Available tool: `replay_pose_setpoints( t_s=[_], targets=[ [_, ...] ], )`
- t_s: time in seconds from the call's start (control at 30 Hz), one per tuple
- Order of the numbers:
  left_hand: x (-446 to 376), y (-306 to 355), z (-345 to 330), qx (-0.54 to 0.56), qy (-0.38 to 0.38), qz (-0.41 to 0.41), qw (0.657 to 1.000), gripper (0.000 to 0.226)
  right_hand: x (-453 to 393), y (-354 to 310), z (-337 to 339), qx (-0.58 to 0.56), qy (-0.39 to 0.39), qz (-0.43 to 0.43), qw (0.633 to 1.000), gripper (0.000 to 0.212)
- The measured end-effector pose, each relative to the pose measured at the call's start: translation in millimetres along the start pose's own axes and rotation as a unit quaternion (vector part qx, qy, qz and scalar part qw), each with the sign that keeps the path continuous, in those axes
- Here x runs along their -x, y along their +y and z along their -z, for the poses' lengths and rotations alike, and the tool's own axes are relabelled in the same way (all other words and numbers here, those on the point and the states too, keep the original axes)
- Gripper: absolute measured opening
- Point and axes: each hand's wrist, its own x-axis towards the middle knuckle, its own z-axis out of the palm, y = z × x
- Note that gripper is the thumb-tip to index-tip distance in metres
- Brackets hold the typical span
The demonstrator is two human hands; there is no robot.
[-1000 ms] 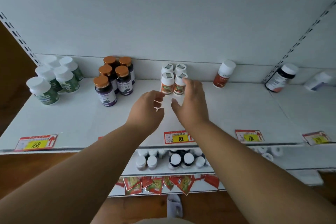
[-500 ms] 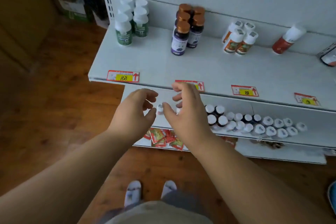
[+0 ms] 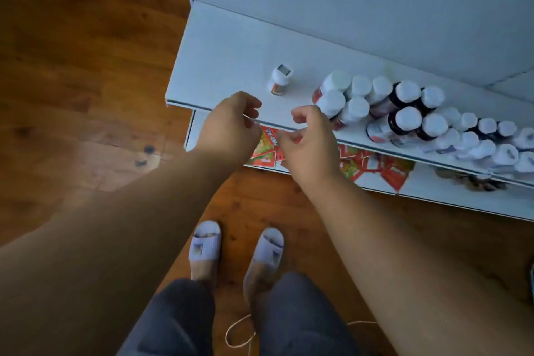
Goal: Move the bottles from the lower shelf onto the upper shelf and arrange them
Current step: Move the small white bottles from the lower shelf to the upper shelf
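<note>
Dim, soft daylight — motion blur, wide-angle bending.

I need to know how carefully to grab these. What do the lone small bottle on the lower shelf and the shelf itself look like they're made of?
Lone small bottle: likely plastic, with a matte white cap and body.
Lower shelf: probably painted sheet metal, smooth flat white with a thin folded front edge.

White-capped bottles (image 3: 404, 113) stand clustered on lower shelf (image 3: 225, 61).
</note>
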Motion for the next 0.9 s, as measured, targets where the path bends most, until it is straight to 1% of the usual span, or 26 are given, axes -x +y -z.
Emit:
replay_pose_setpoints(
  t_s=[0.13,0.2,0.27,0.33,0.43,0.47,0.5,0.6,0.67,0.73,0.9],
  targets=[
    [-32.6,-29.3,-38.6,0.031,-0.028,0.040,0.998,0.038,-49.7,31.9,-37.9,-0.044,0.022,-0.062,0.997,0.030],
    [-49.6,-35.3,-48.0,0.050,-0.035,0.052,0.997,0.042,-69.8,37.6,-55.9,-0.074,0.016,-0.081,0.994,0.032],
    [-69.0,-35.7,-52.6,0.067,-0.034,0.053,0.996,0.046,-91.3,39.4,-72.4,-0.082,-0.007,-0.095,0.992,0.044],
    [-89.4,-32.9,-55.3,0.082,-0.033,0.052,0.995,0.050,-117.3,45.1,-83.8,-0.086,-0.021,-0.106,0.990,0.065],
    [-117.8,-31.2,-59.4,0.076,-0.054,0.055,0.994,0.056,-150.6,59.5,-93.6,-0.134,-0.036,-0.118,0.983,0.087],
    [-125.3,-31.2,-60.5,0.064,-0.061,0.051,0.995,0.056,-152.3,58.6,-92.2,-0.135,-0.041,-0.118,0.983,0.087],
    [-130.6,-30.3,-61.2,0.053,-0.063,0.044,0.996,0.055,-149.5,53.1,-88.3,-0.131,-0.040,-0.111,0.984,0.081],
    [-132.6,-27.5,-61.3,0.055,-0.033,0.021,0.998,0.042,-139.8,46.2,-81.8,-0.130,-0.013,-0.077,0.988,0.050],
    [-120.8,-26.2,-56.7,0.075,-0.005,0.025,0.997,0.036,-128.1,42.8,-77.8,-0.131,0.012,-0.041,0.990,0.037],
    [-102.9,-23.3,-47.4,0.108,0.004,0.033,0.994,0.031,-108.7,35.2,-68.4,-0.124,0.021,-0.010,0.992,0.035],
    [-37.2,8.7,4.1,0.184,-0.037,0.083,0.979,0.026,-45.1,-7.7,-16.4,-0.107,0.027,0.017,0.994,0.035]
  ],
)
